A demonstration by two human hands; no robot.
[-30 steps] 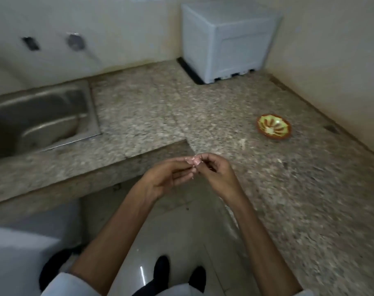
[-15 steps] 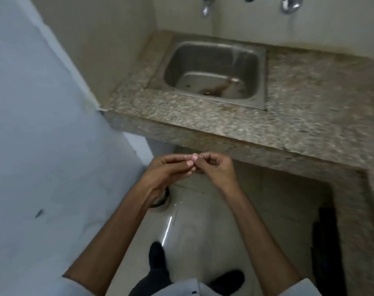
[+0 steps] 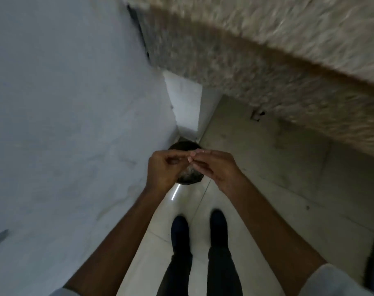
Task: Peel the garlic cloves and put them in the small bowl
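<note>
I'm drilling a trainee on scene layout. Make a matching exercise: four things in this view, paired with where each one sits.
Things
1. granite counter
2. dark round container
3. shoes
4. white panel

Places
A. on the floor, directly under the left hand and right hand
B. fills the left side of the view
C. upper right, motion-blurred
D. bottom centre, on the glossy floor tiles

Pairs: 1-C, 2-A, 3-D, 4-B
</note>
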